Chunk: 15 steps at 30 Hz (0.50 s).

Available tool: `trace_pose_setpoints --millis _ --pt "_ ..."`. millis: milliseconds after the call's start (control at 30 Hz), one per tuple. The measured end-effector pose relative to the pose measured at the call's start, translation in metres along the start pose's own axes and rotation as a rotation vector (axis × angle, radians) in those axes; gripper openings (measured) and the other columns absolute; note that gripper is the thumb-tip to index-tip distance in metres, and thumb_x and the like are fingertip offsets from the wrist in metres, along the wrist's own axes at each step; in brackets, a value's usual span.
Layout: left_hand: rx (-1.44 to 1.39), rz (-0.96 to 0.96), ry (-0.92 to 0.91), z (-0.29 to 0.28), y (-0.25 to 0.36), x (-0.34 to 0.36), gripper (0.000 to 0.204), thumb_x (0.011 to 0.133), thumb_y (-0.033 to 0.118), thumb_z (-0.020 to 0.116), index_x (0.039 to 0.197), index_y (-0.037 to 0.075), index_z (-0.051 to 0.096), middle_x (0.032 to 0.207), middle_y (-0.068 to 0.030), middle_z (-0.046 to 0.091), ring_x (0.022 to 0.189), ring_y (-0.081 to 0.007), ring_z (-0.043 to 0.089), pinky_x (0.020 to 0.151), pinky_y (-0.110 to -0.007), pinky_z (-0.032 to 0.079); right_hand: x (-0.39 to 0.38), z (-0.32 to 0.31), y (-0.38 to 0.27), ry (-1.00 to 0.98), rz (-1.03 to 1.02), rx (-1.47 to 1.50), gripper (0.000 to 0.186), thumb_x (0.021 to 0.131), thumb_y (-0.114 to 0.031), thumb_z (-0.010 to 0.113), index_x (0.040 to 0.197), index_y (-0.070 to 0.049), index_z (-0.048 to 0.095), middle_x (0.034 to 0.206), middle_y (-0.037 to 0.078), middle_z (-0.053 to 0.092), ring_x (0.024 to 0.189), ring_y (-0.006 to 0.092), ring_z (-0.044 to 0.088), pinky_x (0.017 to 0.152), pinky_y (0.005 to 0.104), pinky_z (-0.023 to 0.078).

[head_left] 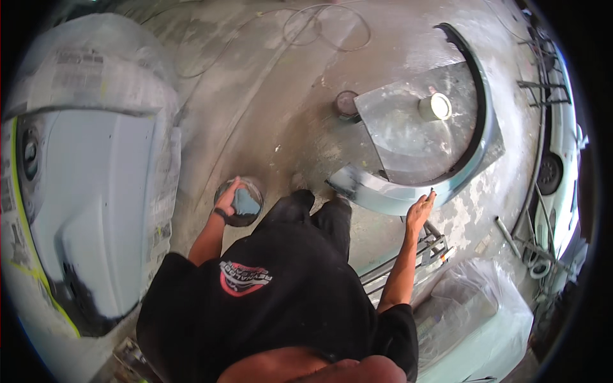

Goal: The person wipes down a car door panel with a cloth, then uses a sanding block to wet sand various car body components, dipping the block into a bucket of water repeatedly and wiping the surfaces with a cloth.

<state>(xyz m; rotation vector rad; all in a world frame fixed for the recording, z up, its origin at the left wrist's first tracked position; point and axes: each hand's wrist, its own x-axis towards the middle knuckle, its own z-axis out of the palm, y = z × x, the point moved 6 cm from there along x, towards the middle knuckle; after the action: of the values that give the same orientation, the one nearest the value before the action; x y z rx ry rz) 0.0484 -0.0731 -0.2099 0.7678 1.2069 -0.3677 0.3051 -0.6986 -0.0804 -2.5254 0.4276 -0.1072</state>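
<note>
My left hand (229,196) is over a round dark bucket (239,221) by my left leg. Its fingers are closed on a blue-grey flat piece (246,203); whether that is a cloth or a sanding sheet I cannot tell. To the right, a long curved car wheel-arch trim (389,195) sweeps around in a half circle, pale grey-blue on its near part and dark toward the far tip. On its near outer edge rests my right hand (419,212), fingers stretched out along the surface. Part of that hand's thumb side is hidden.
Inside the curve lies a grey board (402,143) bearing a pale can (435,107); a brown pot (347,103) stands beside it. A masked grey car panel (96,191) fills the left. Plastic-covered bodywork (472,319), a metal frame (408,262) and a car (562,153) are at right.
</note>
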Motion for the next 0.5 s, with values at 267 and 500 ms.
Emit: trace_pose_setpoints --millis 267,500 --pt "0.042 0.109 -0.159 -0.009 0.082 0.069 0.024 0.1 0.021 0.06 0.119 0.006 0.058 0.103 -0.01 0.068 0.092 -0.0253 0.069 0.085 -0.043 0.058 -0.046 0.031 0.002 0.03 0.093 -0.103 0.05 0.102 -0.008 0.043 0.147 0.011 0.032 0.148 0.034 0.039 0.139 0.0495 0.035 0.116 0.0514 0.031" --pt "0.411 0.2 -0.203 0.121 0.224 0.126 0.026 0.098 0.003 0.054 0.124 0.001 0.057 0.118 -0.0149 0.064 0.104 -0.0265 0.067 0.091 -0.039 0.056 -0.106 0.063 0.042 0.326 0.418 -0.09 0.054 0.102 -0.014 0.042 0.149 0.01 0.029 0.151 0.033 0.036 0.141 0.0482 0.032 0.118 0.0503 0.027"
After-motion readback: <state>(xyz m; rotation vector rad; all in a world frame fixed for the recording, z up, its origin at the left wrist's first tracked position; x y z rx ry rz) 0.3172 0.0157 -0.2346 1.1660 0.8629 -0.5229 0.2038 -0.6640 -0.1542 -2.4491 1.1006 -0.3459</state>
